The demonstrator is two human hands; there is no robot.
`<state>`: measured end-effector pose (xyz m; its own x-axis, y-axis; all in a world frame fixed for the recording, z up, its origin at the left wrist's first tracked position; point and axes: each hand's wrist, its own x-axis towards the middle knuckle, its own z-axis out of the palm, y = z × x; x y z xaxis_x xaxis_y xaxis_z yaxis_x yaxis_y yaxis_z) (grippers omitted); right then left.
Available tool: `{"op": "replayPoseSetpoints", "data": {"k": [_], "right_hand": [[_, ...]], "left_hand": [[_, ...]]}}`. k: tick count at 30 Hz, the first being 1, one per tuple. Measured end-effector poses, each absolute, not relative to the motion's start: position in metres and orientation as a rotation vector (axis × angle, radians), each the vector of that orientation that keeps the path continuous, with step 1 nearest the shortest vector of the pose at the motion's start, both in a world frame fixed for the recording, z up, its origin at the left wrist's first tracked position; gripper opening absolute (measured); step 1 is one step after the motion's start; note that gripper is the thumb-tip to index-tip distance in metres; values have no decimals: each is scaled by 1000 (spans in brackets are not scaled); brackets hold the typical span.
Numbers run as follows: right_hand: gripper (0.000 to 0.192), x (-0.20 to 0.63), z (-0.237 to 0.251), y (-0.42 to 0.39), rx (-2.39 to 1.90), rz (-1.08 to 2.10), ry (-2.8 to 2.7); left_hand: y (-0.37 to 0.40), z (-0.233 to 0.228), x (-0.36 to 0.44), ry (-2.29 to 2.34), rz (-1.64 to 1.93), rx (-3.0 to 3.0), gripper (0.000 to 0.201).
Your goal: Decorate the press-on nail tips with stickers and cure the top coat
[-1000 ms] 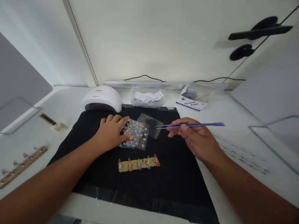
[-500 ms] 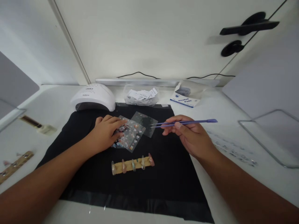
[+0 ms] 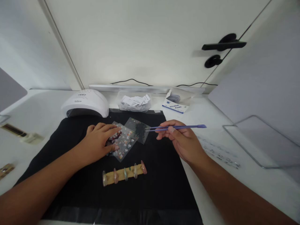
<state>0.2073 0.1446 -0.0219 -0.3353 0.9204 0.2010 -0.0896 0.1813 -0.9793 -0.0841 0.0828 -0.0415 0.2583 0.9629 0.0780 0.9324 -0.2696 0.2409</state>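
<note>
Sticker sheet (image 3: 124, 142) flat on black mat (image 3: 154, 184), centre; left hand (image 3: 98, 143) pressing it, fingers spread. Right hand (image 3: 180, 140) pinching purple tweezers (image 3: 175, 127), tips over clear sheet (image 3: 138, 128). Nail strip (image 3: 124, 173) nearer.

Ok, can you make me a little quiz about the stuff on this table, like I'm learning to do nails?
1. True or false: the right hand holds purple tweezers.
2. What lies flat under the left hand? A) sticker sheet B) alcohol pads box C) nail lamp
3. Fill in: the strip of false nails lies on the ____ mat.

Key
1. True; its grip is closed on them, tips pointing left.
2. A, the sticker sheet. The alcohol pads box and white nail lamp sit farther back.
3. black
</note>
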Motion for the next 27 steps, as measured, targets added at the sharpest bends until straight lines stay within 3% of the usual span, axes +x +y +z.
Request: {"op": "replayPoseSetpoints", "data": {"k": [9,16,22,27], "right_hand": [[29,209,-23,146,-852,1284,-1489],[21,210,-26,150,-842,1183,-1410],[20,213,-27,152,-832,1059,-1342],[23,218,-27,155,-809,966,-1263]], "left_hand": [[81,-40,-95,1684,366,2393,50],[94,-13,-72,1861,384,2333,45],[130,-6,-18,1934,147,2416,68],[144,-10,18,1921,43,2489,42]]}}
